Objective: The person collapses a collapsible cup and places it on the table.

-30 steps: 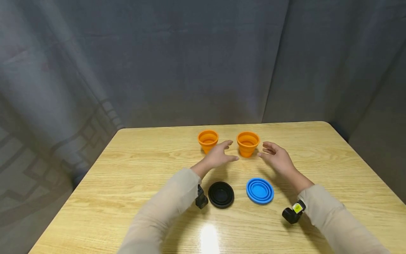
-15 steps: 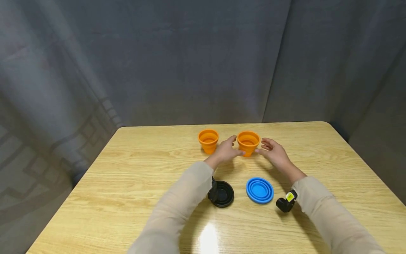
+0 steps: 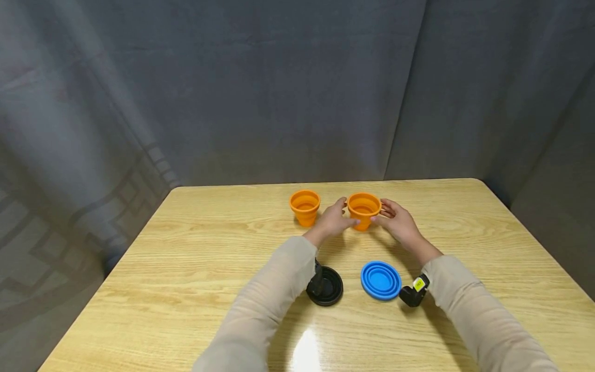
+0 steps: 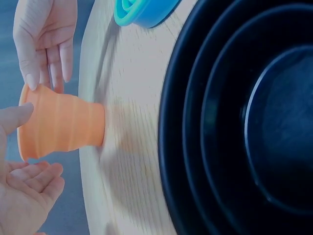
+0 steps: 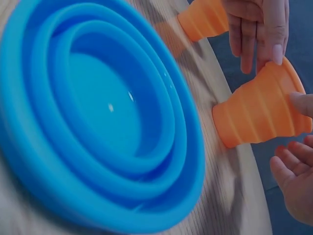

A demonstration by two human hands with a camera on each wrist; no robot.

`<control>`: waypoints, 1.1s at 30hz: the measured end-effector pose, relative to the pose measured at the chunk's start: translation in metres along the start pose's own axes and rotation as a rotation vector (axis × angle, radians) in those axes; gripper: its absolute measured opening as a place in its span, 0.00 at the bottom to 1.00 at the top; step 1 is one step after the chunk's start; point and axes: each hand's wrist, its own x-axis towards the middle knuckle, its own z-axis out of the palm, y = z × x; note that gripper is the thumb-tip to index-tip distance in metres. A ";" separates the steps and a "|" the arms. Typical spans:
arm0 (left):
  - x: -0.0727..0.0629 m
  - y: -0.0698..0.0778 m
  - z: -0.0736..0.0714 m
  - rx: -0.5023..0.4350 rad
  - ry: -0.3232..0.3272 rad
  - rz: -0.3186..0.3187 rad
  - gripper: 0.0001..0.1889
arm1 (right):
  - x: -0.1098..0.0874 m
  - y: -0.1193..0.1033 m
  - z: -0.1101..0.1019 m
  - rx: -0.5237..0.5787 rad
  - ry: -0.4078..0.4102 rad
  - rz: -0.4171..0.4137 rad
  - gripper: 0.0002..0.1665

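Note:
An orange collapsible cup (image 3: 364, 206) stands upright and extended on the table, between both hands. My left hand (image 3: 332, 221) holds its left side, thumb across the front and fingers by the rim. On the other side my right hand (image 3: 397, 222) has its thumb at the front of the cup and its fingers curved by the rim. The left wrist view shows the same cup (image 4: 61, 122) with ribbed walls, both thumbs right at its rim. To the left, another extended orange cup (image 3: 304, 207) stands close behind my left wrist.
A flattened black collapsible cup (image 3: 332, 287) lies nearer, partly hidden by the left wrist camera (image 3: 316, 279). Beside it lies a flattened blue one (image 3: 380, 280), with the right wrist camera (image 3: 411, 294) close to its edge. A grey curtain (image 3: 279, 103) hangs behind the wooden table (image 3: 209, 222).
My left hand has moved right and forward to the right-hand orange cup. My right hand has moved in from the right until its thumb meets the cup. The cups have stayed in place.

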 end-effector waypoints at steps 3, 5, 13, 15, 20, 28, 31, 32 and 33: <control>0.000 0.001 0.001 0.001 0.000 -0.003 0.38 | 0.000 -0.001 0.002 0.021 -0.003 -0.013 0.40; 0.000 0.001 0.001 0.010 0.005 -0.005 0.37 | 0.000 -0.001 0.004 0.041 -0.005 -0.017 0.40; -0.002 0.002 0.002 0.048 0.036 -0.001 0.33 | 0.000 -0.001 0.008 0.071 0.002 -0.026 0.39; -0.002 0.002 0.002 0.048 0.043 0.005 0.32 | -0.001 -0.002 0.008 0.070 0.004 -0.028 0.39; -0.004 0.001 0.001 0.038 0.069 0.025 0.31 | -0.005 -0.006 0.009 0.064 0.016 -0.051 0.39; -0.013 0.003 -0.003 0.025 0.118 0.080 0.30 | -0.014 -0.018 0.007 0.064 0.031 -0.099 0.38; -0.018 0.003 -0.005 0.011 0.137 0.118 0.30 | -0.020 -0.022 0.007 0.087 0.025 -0.110 0.38; -0.020 0.003 -0.005 0.001 0.143 0.129 0.30 | -0.022 -0.024 0.007 0.090 0.023 -0.112 0.38; -0.022 0.003 -0.006 -0.011 0.152 0.142 0.30 | -0.024 -0.026 0.007 0.092 0.023 -0.114 0.38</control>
